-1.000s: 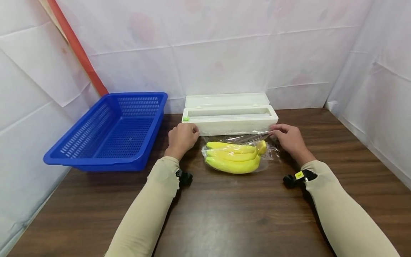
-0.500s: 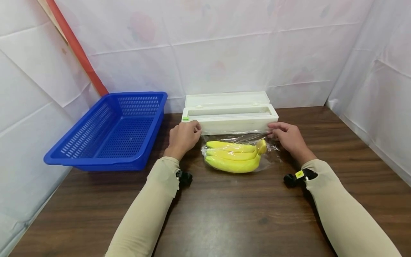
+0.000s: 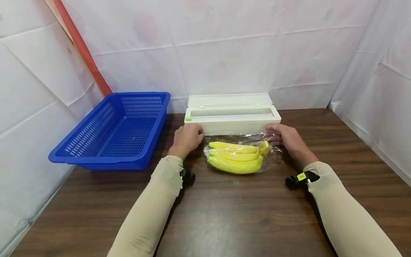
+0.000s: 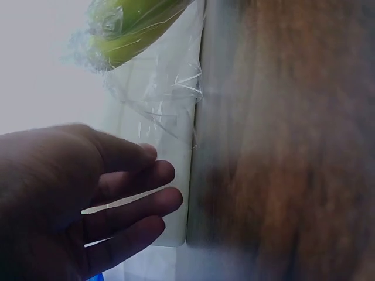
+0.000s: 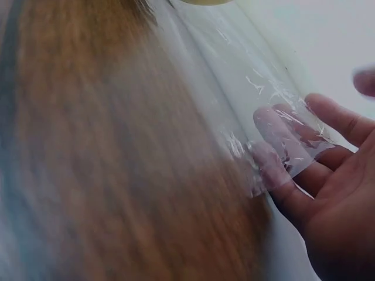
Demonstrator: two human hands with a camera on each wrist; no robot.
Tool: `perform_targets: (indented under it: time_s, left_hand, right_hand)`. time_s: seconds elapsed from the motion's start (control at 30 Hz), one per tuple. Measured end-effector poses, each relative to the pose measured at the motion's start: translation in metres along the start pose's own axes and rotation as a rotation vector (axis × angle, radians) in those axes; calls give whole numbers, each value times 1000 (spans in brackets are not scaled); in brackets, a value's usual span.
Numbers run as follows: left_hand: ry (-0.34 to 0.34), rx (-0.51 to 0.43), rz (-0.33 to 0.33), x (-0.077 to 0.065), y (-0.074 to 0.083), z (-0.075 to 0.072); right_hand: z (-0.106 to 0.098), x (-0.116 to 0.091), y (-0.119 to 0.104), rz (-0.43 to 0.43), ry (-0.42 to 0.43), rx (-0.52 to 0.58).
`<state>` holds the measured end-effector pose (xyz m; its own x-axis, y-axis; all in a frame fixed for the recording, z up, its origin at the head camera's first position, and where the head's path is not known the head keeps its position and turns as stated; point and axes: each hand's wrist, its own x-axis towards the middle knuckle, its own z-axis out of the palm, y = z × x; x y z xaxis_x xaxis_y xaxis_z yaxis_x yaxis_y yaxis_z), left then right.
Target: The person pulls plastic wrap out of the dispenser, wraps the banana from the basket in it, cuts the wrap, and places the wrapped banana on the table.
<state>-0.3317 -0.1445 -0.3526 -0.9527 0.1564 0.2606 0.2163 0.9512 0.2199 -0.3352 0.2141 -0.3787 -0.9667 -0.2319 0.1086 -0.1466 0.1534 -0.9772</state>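
A bunch of yellow bananas (image 3: 236, 157) lies on the table under clear plastic wrap (image 3: 224, 138), in front of a long white cling film box (image 3: 232, 126) with its lid raised. At the box's front left corner is my left hand (image 3: 187, 138); in the left wrist view its fingers (image 4: 137, 205) are loosely extended beside the film edge, with nothing seen in their hold. On the other side my right hand (image 3: 287, 141) reaches to the box's front right. In the right wrist view, its extended fingers (image 5: 270, 164) lie behind the film and the thumb (image 5: 366, 82) stands apart.
A blue perforated plastic basket (image 3: 128, 160) stands on the left of the brown wooden table (image 3: 237, 210). White patterned sheets (image 3: 224, 46) hang behind and at both sides. A red strip (image 3: 81, 50) slants down at the back left.
The right hand has shifted slightly left at the film's edge, and its fingers have loosened and spread under it. The left hand stays by the box corner; bananas and box stay put.
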Motion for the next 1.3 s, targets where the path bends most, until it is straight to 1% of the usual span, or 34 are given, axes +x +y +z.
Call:
perform_targets:
  time_s: [0.07, 0.23, 0.3, 0.4, 0.5, 0.67, 0.73, 0.87, 0.97, 1.07, 1.13, 1.3]
  left_hand:
    - [11, 0, 2, 0, 0, 0]
    - [31, -19, 7, -4, 1, -4]
    - [40, -48, 7, -5, 1, -6]
    - [64, -103, 1, -6, -1, -11]
    - [82, -157, -7, -6, -2, -17]
    - [78, -224, -23, -7, -4, -26]
    - [78, -242, -30, -7, -4, -29]
    - [98, -268, -35, -8, -4, -33]
    - [116, -296, -41, -9, -4, -36]
    - [136, -327, -48, -9, -3, -39]
    - [151, -345, -43, -8, -4, -40]
    - [186, -378, -11, -6, -6, -43]
  right_hand:
    - [-1, -1, -1, -12, -27, -78]
    - [-3, -3, -2, -98, -87, -353]
    - [-2, -2, -1, -132, -71, -419]
    - [2, -1, -3, -138, -21, -472]
    - [3, -1, -5, -124, 24, -468]
    - [3, -1, -7, -106, 46, -411]
    - [4, -2, -7, -95, 53, -344]
    - [7, -1, -11, -74, 99, -203]
    - [8, 0, -14, -79, 140, -138]
    - [9, 2, -17, -96, 165, -82]
    - [10, 3, -20, -106, 185, -61]
    - [13, 3, -29, -130, 243, -55]
